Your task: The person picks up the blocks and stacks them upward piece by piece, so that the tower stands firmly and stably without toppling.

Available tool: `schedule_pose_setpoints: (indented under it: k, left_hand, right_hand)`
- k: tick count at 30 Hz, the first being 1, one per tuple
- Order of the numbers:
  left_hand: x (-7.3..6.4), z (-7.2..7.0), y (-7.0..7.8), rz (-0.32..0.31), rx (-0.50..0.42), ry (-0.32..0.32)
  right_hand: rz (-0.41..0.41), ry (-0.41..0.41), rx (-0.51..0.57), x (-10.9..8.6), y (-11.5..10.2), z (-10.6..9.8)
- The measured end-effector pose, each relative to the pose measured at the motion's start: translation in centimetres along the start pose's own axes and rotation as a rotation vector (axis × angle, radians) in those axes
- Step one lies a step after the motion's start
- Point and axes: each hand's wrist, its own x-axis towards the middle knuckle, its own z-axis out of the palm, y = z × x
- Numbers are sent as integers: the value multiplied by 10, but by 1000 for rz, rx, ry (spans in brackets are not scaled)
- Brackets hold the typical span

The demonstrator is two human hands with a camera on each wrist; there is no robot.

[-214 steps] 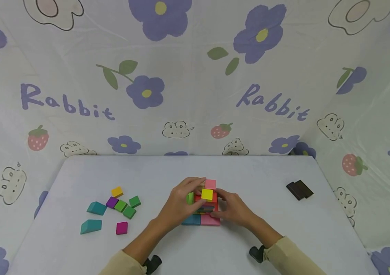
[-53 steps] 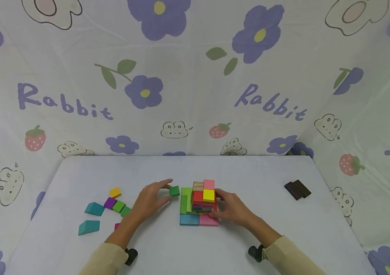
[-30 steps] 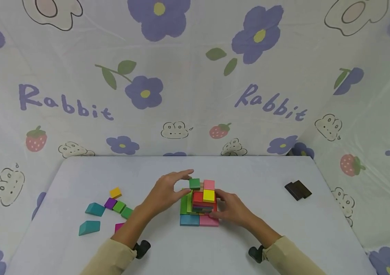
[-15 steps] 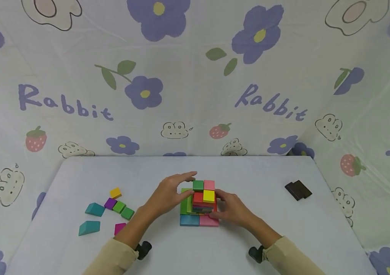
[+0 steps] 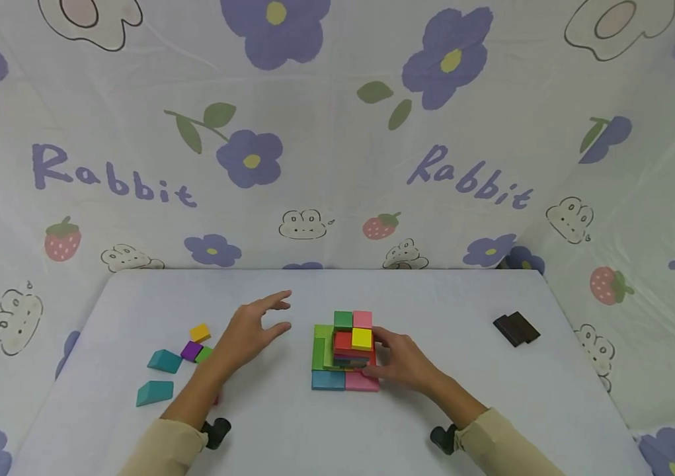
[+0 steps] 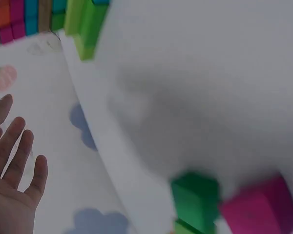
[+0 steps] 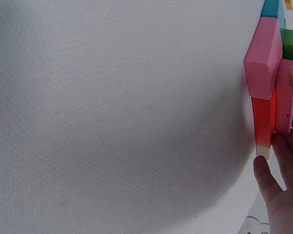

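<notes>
Your left hand (image 5: 246, 336) near loose blocks (image 5: 192, 351), fingers apart, your right hand (image 5: 406, 361), fingers and thumb gripping the block tower (image 5: 343, 341)

Tabletop (image 5: 408, 430): white, with rounded far corners.
Dark brown slabs (image 5: 516, 328): two flat pieces lying together near the tabletop's right edge.
Backdrop cloth (image 5: 325, 99): whitish, lightly creased, rising behind the tabletop and along both sides.
Lettering (image 5: 114, 177): "Rabbit" in purple, twice across the back; more, cut off, at far right.
Flowers (image 5: 250, 158): purple, yellow-centred, some beside green leaves (image 5: 375, 92).
Strawberries (image 5: 63, 240): pinkish red with green tops.
Rabbit heads (image 5: 303, 225): thin dark outlines.
Egg shapes (image 5: 615, 20): outlined near both upper corners.
</notes>
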Motion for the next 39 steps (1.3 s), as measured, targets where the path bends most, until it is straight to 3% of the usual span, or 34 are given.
schedule_pose_setpoints:
  k: [3,8,14,19,25,39]
  left_hand:
    - [-13,-13,-28,-41,-3,19]
    - [-36,-32,-67,-145,72,87]
    - [-53,-45,-93,-324,188,152]
    - [-60,-51,-103,-401,169,140]
    - [-64,-57,-103,-409,132,76]
    - [-64,-60,-111,-441,116,24]
  right_hand:
    - [-1,-1,1,0,0,0]
    - [6,2,6,0,0,0]
    - [27,7,2,-1,1,0]
    - [23,5,13,0,0,1]
    - [30,3,16,0,-2,0]
    - [56,7,6,1,-3,0]
